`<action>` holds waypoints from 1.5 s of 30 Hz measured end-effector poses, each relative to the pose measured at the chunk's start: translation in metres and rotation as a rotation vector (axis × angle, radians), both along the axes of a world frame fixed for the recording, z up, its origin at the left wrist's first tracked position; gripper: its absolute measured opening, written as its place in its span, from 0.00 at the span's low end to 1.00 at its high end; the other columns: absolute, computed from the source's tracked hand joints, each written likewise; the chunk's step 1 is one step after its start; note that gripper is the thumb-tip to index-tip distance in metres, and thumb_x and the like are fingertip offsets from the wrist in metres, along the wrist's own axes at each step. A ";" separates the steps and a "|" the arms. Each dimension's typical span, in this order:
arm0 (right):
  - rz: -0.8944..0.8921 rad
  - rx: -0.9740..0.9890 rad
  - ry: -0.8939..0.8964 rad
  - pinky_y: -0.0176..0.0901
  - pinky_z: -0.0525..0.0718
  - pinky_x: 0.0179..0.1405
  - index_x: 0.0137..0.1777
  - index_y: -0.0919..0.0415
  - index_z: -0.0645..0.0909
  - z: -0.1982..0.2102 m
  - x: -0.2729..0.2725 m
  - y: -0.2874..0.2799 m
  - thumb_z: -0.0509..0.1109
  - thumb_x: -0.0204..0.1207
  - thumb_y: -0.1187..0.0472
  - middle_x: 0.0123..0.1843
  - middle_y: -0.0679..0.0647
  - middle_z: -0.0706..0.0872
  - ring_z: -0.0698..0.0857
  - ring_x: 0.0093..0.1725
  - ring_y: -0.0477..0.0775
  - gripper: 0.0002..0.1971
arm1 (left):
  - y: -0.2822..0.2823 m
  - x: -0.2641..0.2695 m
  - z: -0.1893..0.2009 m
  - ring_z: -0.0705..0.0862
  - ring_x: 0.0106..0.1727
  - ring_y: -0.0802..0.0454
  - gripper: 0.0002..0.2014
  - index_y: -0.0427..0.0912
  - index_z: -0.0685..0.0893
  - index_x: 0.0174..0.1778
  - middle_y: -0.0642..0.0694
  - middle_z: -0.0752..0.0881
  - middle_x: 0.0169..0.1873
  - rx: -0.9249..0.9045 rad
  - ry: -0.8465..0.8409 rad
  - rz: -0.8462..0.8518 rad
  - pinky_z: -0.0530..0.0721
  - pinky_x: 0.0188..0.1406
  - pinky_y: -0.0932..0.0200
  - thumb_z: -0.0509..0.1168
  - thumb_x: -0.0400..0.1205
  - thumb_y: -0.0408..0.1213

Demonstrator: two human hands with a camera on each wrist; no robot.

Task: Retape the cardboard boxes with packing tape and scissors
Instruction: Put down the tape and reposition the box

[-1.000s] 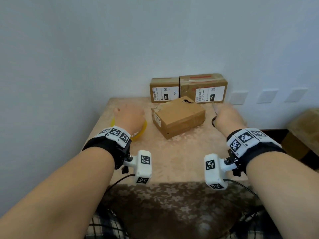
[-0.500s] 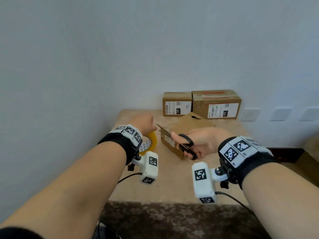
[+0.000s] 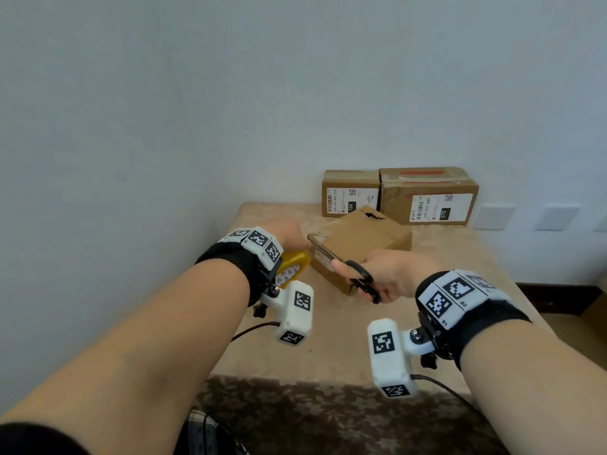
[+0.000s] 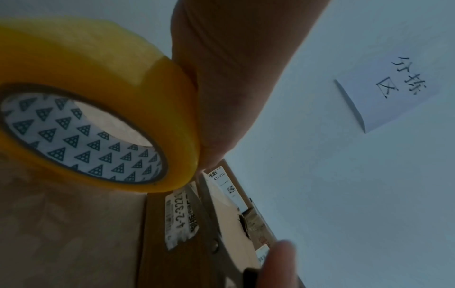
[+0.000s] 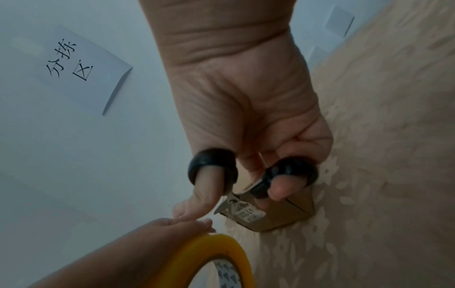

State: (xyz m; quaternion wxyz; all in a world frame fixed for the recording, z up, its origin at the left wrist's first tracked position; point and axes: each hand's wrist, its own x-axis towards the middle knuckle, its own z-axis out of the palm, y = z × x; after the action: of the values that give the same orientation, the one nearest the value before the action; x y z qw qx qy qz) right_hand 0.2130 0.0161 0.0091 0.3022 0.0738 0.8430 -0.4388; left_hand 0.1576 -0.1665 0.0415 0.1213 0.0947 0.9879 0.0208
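Note:
My left hand (image 3: pixel 288 230) grips a yellow packing tape roll (image 3: pixel 294 266) just left of a brown cardboard box (image 3: pixel 361 241) that lies at an angle mid-table. In the left wrist view the tape roll (image 4: pixel 103 93) fills the left half, with my left hand (image 4: pixel 234 78) curled over its rim. My right hand (image 3: pixel 395 274) holds black-handled scissors (image 3: pixel 361 280), thumb and a finger through the loops (image 5: pixel 211 161). The blades (image 4: pixel 209 212) point toward the left hand across the box's labelled near end (image 5: pixel 253 215). Any loose tape end is not visible.
Two more labelled cardboard boxes (image 3: pixel 349 193) (image 3: pixel 428 197) stand side by side against the back wall. The table (image 3: pixel 328 326) wears a beige patterned cloth. A paper note (image 4: pixel 384 93) hangs on the wall. Wall plates (image 3: pixel 494 216) sit to the right.
One second ago both hands were down on the table at the tape and scissors. They have since lifted them and come together over the box's near end. My head has tilted up.

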 end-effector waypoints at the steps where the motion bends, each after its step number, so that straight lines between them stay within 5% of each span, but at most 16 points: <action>1: 0.005 0.007 0.029 0.35 0.65 0.25 0.39 0.59 0.76 -0.003 -0.002 -0.001 0.69 0.67 0.29 0.23 0.51 0.79 0.73 0.23 0.48 0.29 | 0.000 0.000 0.003 0.82 0.48 0.48 0.19 0.51 0.78 0.33 0.47 0.86 0.46 -0.005 0.028 0.007 0.79 0.54 0.54 0.54 0.78 0.61; 5: 0.059 -0.078 0.035 0.38 0.67 0.29 0.46 0.61 0.77 -0.004 -0.005 0.004 0.70 0.61 0.28 0.27 0.53 0.78 0.74 0.26 0.49 0.34 | 0.000 0.003 0.015 0.82 0.54 0.46 0.16 0.55 0.71 0.27 0.50 0.85 0.48 -0.024 0.053 0.058 0.78 0.64 0.47 0.59 0.77 0.58; 8: 0.111 -0.147 -0.026 0.37 0.67 0.29 0.52 0.60 0.76 0.001 -0.004 0.017 0.67 0.65 0.32 0.28 0.50 0.76 0.74 0.27 0.47 0.31 | -0.004 -0.005 0.014 0.83 0.55 0.44 0.12 0.52 0.82 0.38 0.47 0.86 0.50 0.017 -0.005 0.125 0.81 0.61 0.46 0.64 0.73 0.57; 12: 0.195 -0.100 -0.192 0.36 0.71 0.28 0.60 0.58 0.77 0.004 -0.004 0.030 0.69 0.57 0.24 0.29 0.49 0.76 0.75 0.27 0.45 0.42 | -0.016 -0.029 -0.007 0.84 0.52 0.45 0.28 0.48 0.89 0.46 0.45 0.88 0.51 0.169 -0.012 0.178 0.82 0.59 0.45 0.65 0.57 0.63; 17: 0.128 -0.079 -0.223 0.37 0.71 0.40 0.44 0.57 0.75 -0.002 -0.001 0.022 0.66 0.57 0.28 0.28 0.49 0.76 0.75 0.29 0.46 0.32 | -0.016 -0.004 0.000 0.83 0.56 0.43 0.16 0.44 0.89 0.51 0.43 0.87 0.53 0.301 -0.063 0.169 0.78 0.65 0.44 0.67 0.76 0.51; 20: 0.106 -0.102 -0.199 0.40 0.68 0.43 0.45 0.55 0.75 -0.006 0.000 0.007 0.67 0.55 0.27 0.30 0.49 0.77 0.75 0.32 0.47 0.33 | -0.019 0.002 0.000 0.80 0.60 0.43 0.15 0.43 0.86 0.58 0.43 0.84 0.58 0.283 -0.081 0.109 0.77 0.67 0.45 0.62 0.83 0.46; 30: 0.047 -0.249 -0.098 0.34 0.72 0.28 0.54 0.61 0.74 -0.013 0.001 -0.024 0.67 0.58 0.29 0.30 0.51 0.77 0.77 0.29 0.47 0.37 | -0.037 -0.007 -0.004 0.81 0.58 0.40 0.16 0.36 0.85 0.57 0.38 0.84 0.56 0.397 -0.051 0.212 0.77 0.64 0.48 0.63 0.82 0.43; 35: 0.024 -0.230 -0.072 0.33 0.70 0.25 0.54 0.60 0.77 -0.011 0.002 -0.017 0.65 0.61 0.30 0.30 0.49 0.77 0.76 0.29 0.46 0.35 | -0.038 -0.008 -0.002 0.81 0.61 0.40 0.16 0.39 0.84 0.59 0.39 0.84 0.58 0.416 -0.139 0.191 0.76 0.68 0.44 0.62 0.82 0.45; 40: 0.029 -0.161 -0.081 0.32 0.69 0.27 0.57 0.61 0.76 0.001 0.007 -0.002 0.63 0.61 0.28 0.35 0.53 0.85 0.80 0.30 0.46 0.38 | -0.020 -0.011 -0.001 0.82 0.57 0.45 0.14 0.51 0.86 0.52 0.49 0.84 0.54 0.328 -0.166 0.115 0.77 0.67 0.44 0.64 0.77 0.53; 43: -0.007 -0.152 -0.088 0.33 0.71 0.28 0.65 0.64 0.76 0.004 0.009 0.010 0.61 0.66 0.28 0.42 0.60 0.90 0.82 0.29 0.46 0.41 | 0.002 -0.010 -0.002 0.79 0.57 0.43 0.15 0.43 0.83 0.61 0.44 0.82 0.54 0.424 -0.245 0.036 0.76 0.68 0.46 0.61 0.83 0.45; 45: -0.027 -0.154 -0.086 0.33 0.73 0.29 0.69 0.67 0.74 0.004 0.010 0.016 0.60 0.68 0.28 0.44 0.62 0.90 0.82 0.30 0.48 0.44 | 0.015 -0.009 -0.002 0.79 0.60 0.40 0.11 0.41 0.83 0.57 0.39 0.82 0.57 0.522 -0.230 0.002 0.75 0.69 0.44 0.61 0.84 0.42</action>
State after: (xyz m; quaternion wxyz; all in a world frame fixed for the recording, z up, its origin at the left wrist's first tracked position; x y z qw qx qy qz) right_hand 0.2234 0.0321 0.0131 0.3368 0.0805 0.7918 -0.5031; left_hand 0.1488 -0.1517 0.0398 0.2042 0.1188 0.9289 0.2851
